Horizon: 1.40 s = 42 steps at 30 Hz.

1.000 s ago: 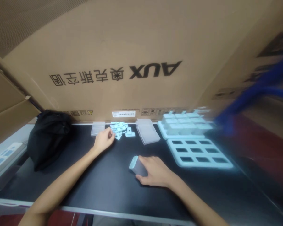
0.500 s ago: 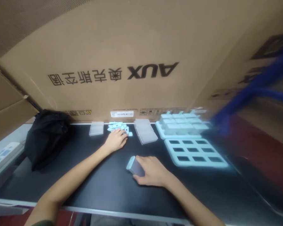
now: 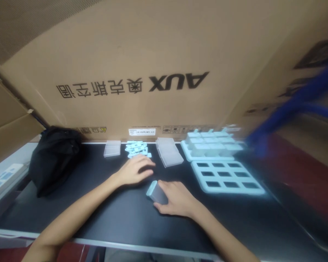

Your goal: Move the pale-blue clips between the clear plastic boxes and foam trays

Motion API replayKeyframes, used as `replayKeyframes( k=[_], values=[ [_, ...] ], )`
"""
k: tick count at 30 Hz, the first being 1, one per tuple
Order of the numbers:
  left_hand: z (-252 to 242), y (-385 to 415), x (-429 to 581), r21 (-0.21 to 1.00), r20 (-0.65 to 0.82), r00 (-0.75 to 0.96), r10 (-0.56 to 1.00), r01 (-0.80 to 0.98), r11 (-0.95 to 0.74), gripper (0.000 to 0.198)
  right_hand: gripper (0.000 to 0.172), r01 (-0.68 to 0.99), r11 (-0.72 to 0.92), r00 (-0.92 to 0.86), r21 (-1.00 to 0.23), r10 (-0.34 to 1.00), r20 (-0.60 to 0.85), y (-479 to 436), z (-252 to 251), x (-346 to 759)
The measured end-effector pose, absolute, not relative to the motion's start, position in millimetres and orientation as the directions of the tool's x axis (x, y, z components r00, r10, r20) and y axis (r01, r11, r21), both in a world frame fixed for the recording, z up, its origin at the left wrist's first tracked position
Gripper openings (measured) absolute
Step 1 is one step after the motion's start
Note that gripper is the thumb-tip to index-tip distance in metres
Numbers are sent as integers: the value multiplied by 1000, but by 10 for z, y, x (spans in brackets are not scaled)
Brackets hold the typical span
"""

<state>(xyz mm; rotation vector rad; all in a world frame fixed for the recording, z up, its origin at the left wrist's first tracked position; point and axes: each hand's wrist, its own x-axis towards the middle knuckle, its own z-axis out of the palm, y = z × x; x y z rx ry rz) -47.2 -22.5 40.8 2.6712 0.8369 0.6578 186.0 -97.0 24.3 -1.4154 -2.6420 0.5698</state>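
My right hand (image 3: 177, 198) is closed around a small translucent box with a light-blue end piece (image 3: 157, 193), held tilted just above or on the black tabletop. To its upper left, my left hand (image 3: 135, 170) has its fingers stretched out and thumb apart, with nothing visible in it. Just behind those fingers lies a heap of small flat light-blue pieces (image 3: 136, 147). Translucent plastic cases (image 3: 169, 152) are stacked right of the heap, and another translucent case (image 3: 112, 148) lies to its left.
On the right, a light-blue frame with square holes (image 3: 218, 174) lies in front of a light-blue tray (image 3: 184, 151) filled with boxes (image 3: 205, 149). A black cloth bag (image 3: 54, 156) sits at the left. Behind the table rises a large cardboard box (image 3: 125, 47); a blue bar (image 3: 295, 98) crosses the right side.
My left hand has drawn back from the heap of light-blue pieces toward the box, and its fingers have spread. My right hand and the box have stayed put.
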Motion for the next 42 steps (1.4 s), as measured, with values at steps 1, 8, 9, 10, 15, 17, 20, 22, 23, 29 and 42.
replayKeyframes(
  k=[1,8,9,10,15,17,20,22,23,29,42],
  values=[
    [477,-332,-478,432,307,798,519,369,-823,36,44,776,503,-570,-380,817,-84,-973,239,1858],
    [551,-731,-598,458,217,889,404,273,-846,27,38,743,517,-591,-425,805,-53,-1022,243,1791],
    [530,-728,-622,480,216,880,424,282,-830,29,37,742,521,-594,-423,803,-52,-1031,249,1781],
    [510,-719,-644,513,214,872,440,283,-810,32,37,738,525,-598,-424,800,-51,-1040,258,1772],
    [488,-629,-708,690,183,871,457,217,-691,39,42,725,526,-617,-446,783,-79,-1075,316,1726],
    [500,-582,-720,727,198,871,450,177,-663,40,43,733,520,-612,-440,785,-93,-1077,334,1712],
    [512,-502,-735,749,205,873,442,150,-645,42,42,740,522,-606,-424,791,-82,-1063,344,1704],
    [514,-452,-739,757,196,878,436,147,-637,42,41,747,521,-598,-412,798,-76,-1051,348,1707],
    [514,-431,-738,760,195,880,433,143,-634,42,42,751,520,-595,-407,800,-76,-1045,351,1709],
    [516,-391,-693,765,195,884,424,133,-630,41,43,774,516,-583,-368,807,-94,-1040,376,1696],
    [278,-25,-1269,441,319,714,623,470,-765,22,37,808,508,-557,-297,824,-106,-1008,373,1860]
  ],
)
